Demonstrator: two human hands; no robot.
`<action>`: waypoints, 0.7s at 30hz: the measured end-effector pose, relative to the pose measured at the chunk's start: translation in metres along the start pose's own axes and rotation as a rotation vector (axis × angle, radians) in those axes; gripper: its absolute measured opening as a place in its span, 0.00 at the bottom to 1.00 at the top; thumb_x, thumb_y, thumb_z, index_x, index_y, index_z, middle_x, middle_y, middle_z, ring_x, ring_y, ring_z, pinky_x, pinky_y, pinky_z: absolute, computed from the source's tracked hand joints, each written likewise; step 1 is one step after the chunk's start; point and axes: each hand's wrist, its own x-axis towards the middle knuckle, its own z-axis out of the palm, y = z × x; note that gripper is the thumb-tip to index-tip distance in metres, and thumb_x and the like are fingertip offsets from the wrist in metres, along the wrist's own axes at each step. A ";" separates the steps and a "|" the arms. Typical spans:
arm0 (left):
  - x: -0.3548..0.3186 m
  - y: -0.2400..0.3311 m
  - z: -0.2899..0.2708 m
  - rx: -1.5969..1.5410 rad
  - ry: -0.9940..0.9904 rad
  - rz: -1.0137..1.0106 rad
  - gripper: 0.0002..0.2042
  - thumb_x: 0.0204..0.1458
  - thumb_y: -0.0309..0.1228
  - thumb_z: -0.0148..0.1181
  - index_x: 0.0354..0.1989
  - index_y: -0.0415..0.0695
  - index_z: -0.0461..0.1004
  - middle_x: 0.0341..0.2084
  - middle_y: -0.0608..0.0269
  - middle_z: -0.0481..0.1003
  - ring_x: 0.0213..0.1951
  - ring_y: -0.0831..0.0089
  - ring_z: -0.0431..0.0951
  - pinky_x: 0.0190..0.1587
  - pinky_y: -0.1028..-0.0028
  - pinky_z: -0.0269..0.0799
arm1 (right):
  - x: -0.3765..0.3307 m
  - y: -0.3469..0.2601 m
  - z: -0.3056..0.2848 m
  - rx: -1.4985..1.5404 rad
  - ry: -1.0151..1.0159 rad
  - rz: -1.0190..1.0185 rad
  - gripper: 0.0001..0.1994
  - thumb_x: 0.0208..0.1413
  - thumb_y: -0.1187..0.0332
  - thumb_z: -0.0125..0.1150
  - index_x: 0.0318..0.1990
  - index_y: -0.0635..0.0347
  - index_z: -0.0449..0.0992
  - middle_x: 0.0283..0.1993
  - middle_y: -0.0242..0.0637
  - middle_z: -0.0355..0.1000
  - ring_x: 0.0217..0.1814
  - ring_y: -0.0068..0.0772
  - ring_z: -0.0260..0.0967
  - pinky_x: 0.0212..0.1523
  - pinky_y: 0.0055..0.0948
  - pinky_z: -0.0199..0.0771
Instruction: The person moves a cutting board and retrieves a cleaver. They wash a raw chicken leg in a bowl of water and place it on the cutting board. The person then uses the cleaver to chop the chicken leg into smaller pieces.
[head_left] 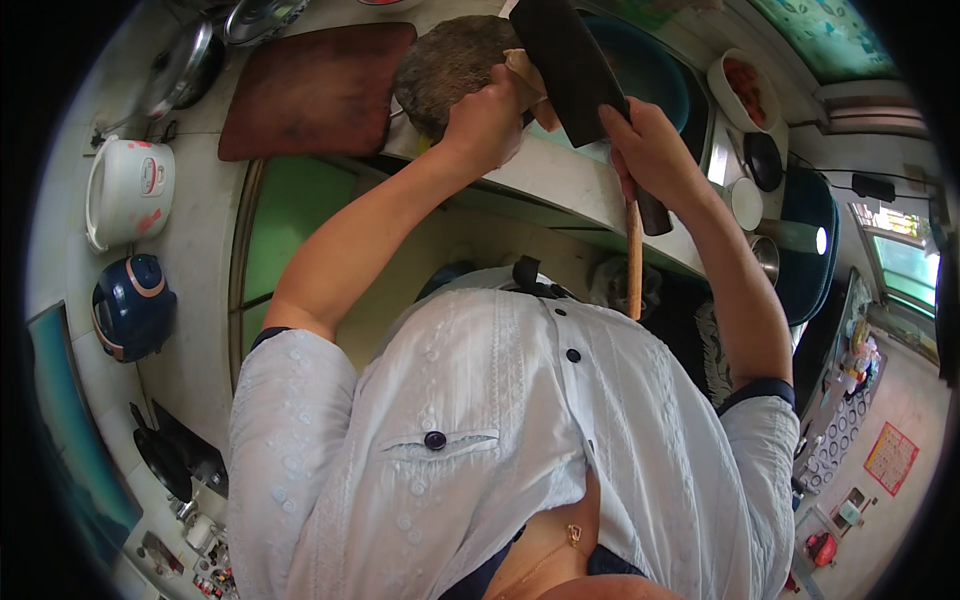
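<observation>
At the counter's edge, my right hand (pixel 650 150) is closed round the handle of a wide, dark cleaver (pixel 565 65). Its blade is raised and slants up and to the left, in front of a blue-green basin (pixel 650 75). My left hand (pixel 485 122) is closed on a pale tan piece (pixel 522 75) whose kind I cannot make out; part of it is behind the fingers and near the blade. A round, worn chopping block (pixel 450 65) lies just beyond my left hand.
Left of the block rests a reddish-brown cutting board (pixel 315 90). Further left stand a white rice cooker (pixel 132 192) and a dark blue cooker (pixel 135 305). A white bowl (pixel 742 88) of reddish food sits at the right. Below my right hand is a wooden stick (pixel 634 265).
</observation>
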 end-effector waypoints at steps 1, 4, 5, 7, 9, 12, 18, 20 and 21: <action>0.000 -0.001 0.002 0.014 0.006 0.016 0.19 0.40 0.27 0.54 0.37 0.33 0.54 0.22 0.43 0.72 0.27 0.49 0.74 0.29 0.58 0.70 | 0.000 -0.002 -0.004 0.008 -0.018 0.019 0.13 0.57 0.64 0.41 0.26 0.64 0.60 0.12 0.31 0.59 0.08 0.24 0.59 0.10 0.24 0.59; -0.003 -0.002 0.007 0.048 0.052 0.077 0.18 0.40 0.27 0.54 0.36 0.34 0.54 0.22 0.45 0.72 0.27 0.49 0.74 0.28 0.58 0.70 | 0.015 -0.011 -0.009 -0.006 -0.075 -0.008 0.13 0.56 0.64 0.40 0.24 0.64 0.60 0.12 0.33 0.59 0.07 0.25 0.59 0.09 0.25 0.59; -0.003 -0.002 0.008 0.058 0.072 0.108 0.18 0.40 0.27 0.54 0.36 0.35 0.54 0.22 0.45 0.72 0.27 0.48 0.74 0.28 0.57 0.70 | 0.022 -0.013 -0.010 0.001 -0.087 -0.019 0.14 0.56 0.65 0.40 0.23 0.64 0.60 0.12 0.33 0.59 0.07 0.26 0.58 0.09 0.26 0.59; -0.001 -0.003 0.012 0.054 0.063 0.084 0.18 0.40 0.27 0.54 0.36 0.35 0.53 0.22 0.46 0.72 0.27 0.48 0.74 0.28 0.58 0.70 | 0.035 -0.011 -0.010 0.006 -0.066 -0.028 0.15 0.56 0.64 0.40 0.21 0.64 0.61 0.12 0.32 0.59 0.06 0.24 0.57 0.08 0.24 0.58; 0.000 -0.003 0.012 0.047 0.051 0.066 0.18 0.40 0.28 0.55 0.36 0.36 0.53 0.22 0.46 0.72 0.27 0.48 0.74 0.28 0.58 0.70 | 0.041 -0.010 -0.007 0.036 -0.051 -0.010 0.15 0.58 0.61 0.40 0.23 0.61 0.62 0.11 0.29 0.58 0.05 0.21 0.54 0.07 0.21 0.57; -0.001 -0.006 0.008 0.027 0.042 0.065 0.19 0.40 0.28 0.55 0.37 0.36 0.53 0.23 0.46 0.72 0.27 0.48 0.74 0.28 0.58 0.71 | 0.034 -0.006 -0.012 0.025 -0.077 0.012 0.15 0.57 0.62 0.41 0.22 0.61 0.62 0.11 0.29 0.58 0.05 0.20 0.54 0.06 0.20 0.56; -0.004 -0.007 0.014 0.039 0.058 0.089 0.20 0.40 0.27 0.56 0.37 0.36 0.53 0.24 0.45 0.72 0.27 0.47 0.73 0.29 0.57 0.70 | 0.028 -0.013 -0.015 -0.040 -0.108 0.030 0.15 0.56 0.64 0.42 0.22 0.65 0.61 0.12 0.32 0.58 0.06 0.23 0.56 0.07 0.24 0.58; -0.002 -0.004 0.011 0.048 0.054 0.081 0.20 0.40 0.27 0.56 0.38 0.36 0.53 0.24 0.45 0.72 0.27 0.47 0.73 0.29 0.57 0.70 | 0.036 -0.012 -0.010 -0.014 -0.083 -0.010 0.15 0.55 0.65 0.42 0.22 0.66 0.60 0.12 0.33 0.58 0.06 0.25 0.57 0.08 0.26 0.59; -0.001 -0.003 0.008 0.018 0.033 0.073 0.20 0.40 0.27 0.56 0.38 0.36 0.52 0.24 0.44 0.72 0.27 0.46 0.73 0.28 0.57 0.70 | 0.038 -0.011 -0.007 0.002 -0.071 -0.014 0.15 0.56 0.65 0.42 0.22 0.66 0.61 0.12 0.33 0.58 0.07 0.25 0.57 0.08 0.25 0.59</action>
